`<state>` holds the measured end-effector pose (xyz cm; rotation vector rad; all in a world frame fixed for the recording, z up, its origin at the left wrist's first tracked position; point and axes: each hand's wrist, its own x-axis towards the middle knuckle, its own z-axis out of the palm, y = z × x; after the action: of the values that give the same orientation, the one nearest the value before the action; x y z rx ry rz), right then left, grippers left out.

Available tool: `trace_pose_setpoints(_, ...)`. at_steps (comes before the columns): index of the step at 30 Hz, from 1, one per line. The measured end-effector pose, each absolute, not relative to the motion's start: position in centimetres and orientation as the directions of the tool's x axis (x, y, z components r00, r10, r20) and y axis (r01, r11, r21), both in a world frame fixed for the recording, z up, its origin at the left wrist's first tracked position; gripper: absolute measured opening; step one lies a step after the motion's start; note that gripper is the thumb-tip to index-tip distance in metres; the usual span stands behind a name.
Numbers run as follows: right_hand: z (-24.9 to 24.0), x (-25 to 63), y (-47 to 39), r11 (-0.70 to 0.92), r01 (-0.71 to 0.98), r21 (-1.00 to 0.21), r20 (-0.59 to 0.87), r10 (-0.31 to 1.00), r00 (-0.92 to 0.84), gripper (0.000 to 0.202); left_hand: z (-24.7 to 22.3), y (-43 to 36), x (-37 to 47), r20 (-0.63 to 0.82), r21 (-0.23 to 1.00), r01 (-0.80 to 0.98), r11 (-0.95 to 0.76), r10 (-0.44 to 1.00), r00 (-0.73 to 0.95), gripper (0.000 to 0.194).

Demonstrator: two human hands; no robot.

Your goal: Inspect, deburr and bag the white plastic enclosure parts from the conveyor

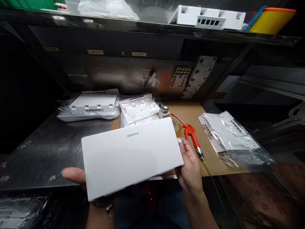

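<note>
A white plastic cover marked HUAWEI, the lettering upside down to me, is held up above the front of the bench. My right hand is closed on its right edge, thumb on top and fingers partly hidden below. A small white scrap shows at that thumb tip; what it is I cannot make out. At the cover's left edge, my left hand lies under it with the thumb stretched outward. The other left fingers are hidden beneath the cover.
White housings lie on plastic bags at the left, with bagged panels in the middle and more at the right. An orange air blow gun, tape roll and metal-topped bottle stand nearby. A shelf crosses above.
</note>
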<state>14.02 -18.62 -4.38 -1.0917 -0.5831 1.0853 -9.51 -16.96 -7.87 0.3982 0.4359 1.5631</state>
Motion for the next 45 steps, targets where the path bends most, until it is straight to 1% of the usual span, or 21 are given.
trace_pose_setpoints(4, -4.4, 14.0, -18.8, 0.094, -0.368, -0.925, -0.077, 0.903, 0.424, 0.038, -8.7, -16.8, -11.0, -0.082, 0.499, -0.858, -0.117, 0.98, -0.182, 0.072)
trace_pose_setpoints(7, -5.0, 14.6, -18.6, 0.177, -0.311, -0.934, 0.013, 0.886, 0.464, 0.032, -8.8, -16.1, -13.1, -0.215, 0.618, -0.784, 0.064, 0.973, -0.09, 0.072)
trace_pose_setpoints(10, -5.7, 16.0, -17.9, 0.291, -0.157, -0.944, 0.184, 0.857, 0.482, 0.023, -7.9, -15.3, -14.9, -0.339, 0.739, -0.623, 0.255, 0.941, -0.017, 0.054)
trace_pose_setpoints(12, -5.9, 17.4, -17.3, 0.36, 0.0, -0.933, 0.312, 0.807, 0.501, 0.019, -6.8, -15.0, -15.3, -0.265, 0.826, -0.527, 0.198, 0.963, -0.053, 0.039)
trace_pose_setpoints(14, -5.5, 18.7, -16.7, 0.389, 0.076, -0.918, 0.364, 0.751, 0.551, 0.018, -5.6, -15.0, -15.2, -0.126, 0.875, -0.479, 0.071, 0.988, -0.083, 0.029)
trace_pose_setpoints(16, -4.9, 19.6, -16.3, 0.36, -0.023, -0.933, 0.285, 0.772, 0.568, 0.021, -4.5, -14.7, -14.7, -0.108, 0.868, -0.493, 0.056, 0.991, -0.078, 0.033)
trace_pose_setpoints(19, -3.8, 19.9, -16.1, 0.201, -0.296, -0.934, 0.064, 0.907, 0.416, 0.031, -3.0, -13.7, -13.8, -0.288, 0.789, -0.571, 0.228, 0.958, -0.016, 0.039)
trace_pose_setpoints(21, -3.5, 19.6, -16.1, 0.092, -0.406, -0.909, -0.031, 0.957, 0.287, 0.036, -2.4, -12.9, -13.1, -0.373, 0.759, -0.565, 0.325, 0.927, 0.032, 0.037)
trace_pose_setpoints(23, -3.4, 19.2, -16.2, 0.029, -0.481, -0.876, -0.083, 0.974, 0.21, 0.038, -2.1, -12.5, -12.5, -0.298, 0.833, -0.46, 0.307, 0.95, 0.093, 0.029)
trace_pose_setpoints(24, -3.5, 19.1, -16.3, 0.009, -0.511, -0.86, -0.106, 0.975, 0.194, 0.039, -2.0, -12.4, -12.2, -0.184, 0.902, -0.368, 0.225, 0.973, 0.142, 0.022)
trace_pose_setpoints(26, -3.7, 19.1, -16.4, -0.013, -0.555, -0.832, -0.145, 0.97, 0.194, 0.04, -2.0, -12.5, -11.9, 0.123, 0.982, -0.169, -0.079, 0.955, 0.27, 0.014)
trace_pose_setpoints(28, -3.8, 19.3, -16.5, -0.025, -0.572, -0.82, -0.17, 0.965, 0.202, 0.041, -2.1, -12.7, -11.8, 0.334, 0.933, -0.016, -0.358, 0.851, 0.405, 0.022)
trace_pose_setpoints(31, -3.9, 19.6, -16.6, -0.021, -0.561, -0.828, -0.175, 0.959, 0.222, 0.042, -2.0, -12.7, -11.8, 0.407, 0.858, 0.072, -0.509, 0.758, 0.51, 0.027)
trace_pose_setpoints(36, -3.5, 19.7, -17.5, 0.073, -0.499, -0.863, -0.083, 0.956, 0.282, 0.033, -1.7, -12.9, -11.4, 0.449, 0.851, -0.006, -0.525, 0.722, 0.526, 0.022)
trace_pose_setpoints(37, -3.3, 19.7, -17.9, 0.114, -0.477, -0.872, -0.039, 0.953, 0.3, 0.03, -1.6, -13.0, -11.2, 0.46, 0.857, -0.031, -0.515, 0.736, 0.496, 0.033)
trace_pose_setpoints(39, -2.8, 19.6, -18.7, 0.221, -0.395, -0.892, 0.076, 0.933, 0.352, 0.025, -1.7, -13.5, -10.5, 0.468, 0.884, -0.182, -0.431, 0.823, 0.323, 0.065)
trace_pose_setpoints(40, -2.6, 19.5, -19.2, 0.284, -0.344, -0.895, 0.151, 0.919, 0.365, 0.023, -1.9, -13.7, -10.1, 0.416, 0.884, -0.319, -0.342, 0.886, 0.206, 0.075)
trace_pose_setpoints(41, -2.4, 19.4, -19.6, 0.337, -0.3, -0.892, 0.221, 0.906, 0.361, 0.022, -2.0, -13.9, -9.8, 0.308, 0.853, -0.475, -0.215, 0.943, 0.126, 0.08)
trace_pose_setpoints(42, -2.1, 19.4, -20.0, 0.376, -0.269, -0.887, 0.276, 0.897, 0.345, 0.022, -2.2, -13.9, -9.6, 0.162, 0.788, -0.613, -0.053, 0.979, 0.123, 0.079)
trace_pose_setpoints(44, -1.9, 19.5, -20.4, 0.403, -0.233, -0.885, 0.329, 0.895, 0.3, 0.023, -2.5, -13.9, -9.3, -0.076, 0.616, -0.725, 0.309, 0.939, 0.336, 0.073)
trace_pose_setpoints(45, -1.9, 19.6, -20.4, 0.393, -0.215, -0.894, 0.328, 0.902, 0.282, 0.023, -2.6, -13.8, -9.3, -0.117, 0.542, -0.704, 0.46, 0.87, 0.479, 0.073)
